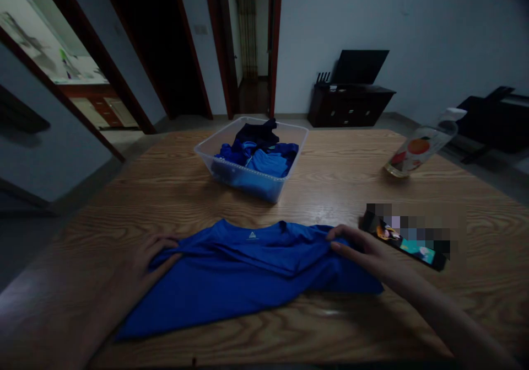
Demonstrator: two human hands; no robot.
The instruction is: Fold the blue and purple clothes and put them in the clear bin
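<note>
A blue T-shirt (231,287) lies on the wooden table in front of me, its collar facing away and a small light print inside the neck. The cloth is partly folded over, with creases running across the chest. At the left shoulder my left hand (151,262) is closed on the fabric between thumb and fingers. My right hand (359,248) pinches the right shoulder in the same way, its forearm reaching in from the lower right. Part of the right sleeve shows beneath that hand.
Beyond the shirt stands a clear plastic bin (243,170) of blue and dark clothes. To the right lie a phone (407,243) with a lit screen, partly blurred out, and a transparent bottle (421,146) with a white cap. The wooden table (136,193) has angled far corners.
</note>
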